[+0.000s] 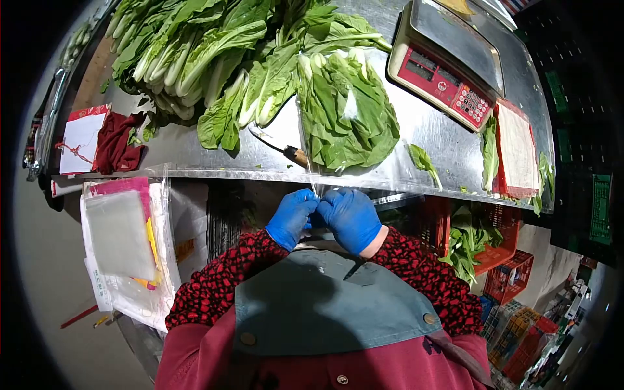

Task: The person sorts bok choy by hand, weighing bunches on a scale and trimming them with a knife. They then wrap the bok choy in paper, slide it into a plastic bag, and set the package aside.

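Both my hands wear blue gloves and meet in front of the table's near edge. Fingers of my left hand (291, 218) are pinched on the gathered end of a clear plastic bag (312, 177). Close beside it, my right hand (351, 218) is also closed on the bag's end. Leafy greens (348, 114) fill the bag, which lies on the metal table with its stems pointing away from me. A knife (296, 155) with a wooden handle rests just left of the bag, its blade partly under loose greens (270, 91).
A large heap of greens (188, 58) covers the table's back left. At the right stands a red-and-silver scale (448, 65). A dark red cloth (120, 143) lies at the left. Plastic bags (123, 234) hang below the edge; a red crate (500, 237) of greens sits lower right.
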Available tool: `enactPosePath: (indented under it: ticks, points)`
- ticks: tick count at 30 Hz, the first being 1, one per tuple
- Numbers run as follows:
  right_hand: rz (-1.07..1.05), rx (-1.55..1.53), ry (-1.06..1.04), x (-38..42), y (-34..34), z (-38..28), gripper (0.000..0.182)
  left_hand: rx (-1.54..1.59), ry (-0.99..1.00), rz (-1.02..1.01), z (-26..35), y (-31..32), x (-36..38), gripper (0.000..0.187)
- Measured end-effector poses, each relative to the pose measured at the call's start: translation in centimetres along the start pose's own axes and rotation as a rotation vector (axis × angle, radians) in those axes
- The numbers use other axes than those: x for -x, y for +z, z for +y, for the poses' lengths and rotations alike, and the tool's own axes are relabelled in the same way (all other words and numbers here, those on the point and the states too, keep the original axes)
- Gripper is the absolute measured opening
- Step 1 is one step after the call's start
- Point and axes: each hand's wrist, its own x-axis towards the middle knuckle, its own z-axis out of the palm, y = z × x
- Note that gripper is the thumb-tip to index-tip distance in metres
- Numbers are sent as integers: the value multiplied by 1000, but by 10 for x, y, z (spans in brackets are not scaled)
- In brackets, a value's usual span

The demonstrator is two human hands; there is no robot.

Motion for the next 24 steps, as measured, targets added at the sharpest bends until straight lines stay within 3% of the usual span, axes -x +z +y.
enactPosePath:
  ticks: [1,3,4,6,10,11,12,13,14,16,18,20,21,22,24]
  points:
    - [-21,-31,-7,1,1,-2,23,-4,-1,0,-2,0,4,6]
    - [-37,-82,9,3,-3,-6,24,-327,397,-17,-1,2,10,12]
    - [-53,-140,12,8,1,-7,22,-328,395,-17,6,3,14,12]
    - [-78,-251,29,25,3,-7,19,8,95,143,22,4,23,10]
    - [-197,-170,312,120,14,26,15,-90,146,97,27,-9,30,12]
    - [-288,-130,436,162,23,41,17,-195,211,56,24,-21,28,13]
    - [-607,9,579,215,44,60,14,-194,209,58,20,-27,27,13]
    - [-939,54,881,263,59,76,18,-245,235,90,17,-31,28,13]
    - [-1170,121,836,295,47,69,24,-297,263,119,16,-34,29,13]
    - [-1093,75,913,353,49,76,29,-376,271,139,21,-40,32,11]
    - [-930,197,1100,307,26,73,38,-457,266,168,26,-45,40,12]
    - [-298,340,908,250,-6,65,42,-1087,688,402,37,-49,45,19]
    - [-146,406,762,231,-8,73,45,-1285,919,450,40,-57,43,33]
    - [3,471,611,212,-11,84,48,-1286,916,448,46,-56,41,33]
    - [94,471,337,158,-25,96,53,-1703,1165,362,63,-51,34,45]
